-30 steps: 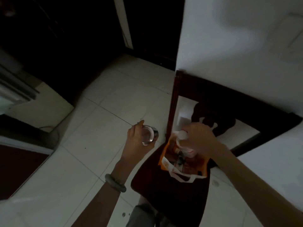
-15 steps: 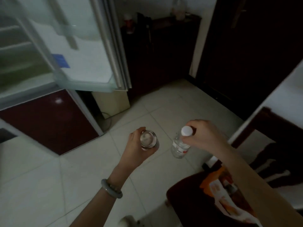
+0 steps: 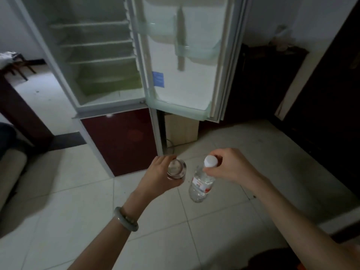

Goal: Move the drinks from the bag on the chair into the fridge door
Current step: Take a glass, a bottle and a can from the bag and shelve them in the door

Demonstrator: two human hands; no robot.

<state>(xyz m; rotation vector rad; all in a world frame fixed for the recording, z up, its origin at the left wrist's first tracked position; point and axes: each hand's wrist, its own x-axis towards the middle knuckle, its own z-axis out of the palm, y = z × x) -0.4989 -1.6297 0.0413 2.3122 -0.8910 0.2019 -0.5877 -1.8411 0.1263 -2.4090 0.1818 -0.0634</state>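
My left hand (image 3: pixel 158 177) is wrapped around a metal drink can (image 3: pixel 176 170), seen from its top. My right hand (image 3: pixel 232 167) pinches the white cap of a clear water bottle (image 3: pixel 201 184) with a red and white label, which hangs down over the floor. Ahead, the fridge door (image 3: pixel 187 80) stands open, with a pale green shelf rail along its bottom (image 3: pixel 179 109) and two higher door shelves. Both drinks are below and in front of the door. The bag and chair are almost out of view at the bottom right.
The open fridge compartment (image 3: pixel 101 61) shows bare wire shelves. Below it is a dark red lower door (image 3: pixel 120 141). A cardboard box (image 3: pixel 181 129) sits behind the open door, next to a dark cabinet (image 3: pixel 259 82). A beige sofa edge (image 3: pixel 9 172) is at left.
My view has swung from the chair and bag up to the open fridge. The right hand lifted the water bottle out of the bag; both hands now carry drinks towards the fridge.
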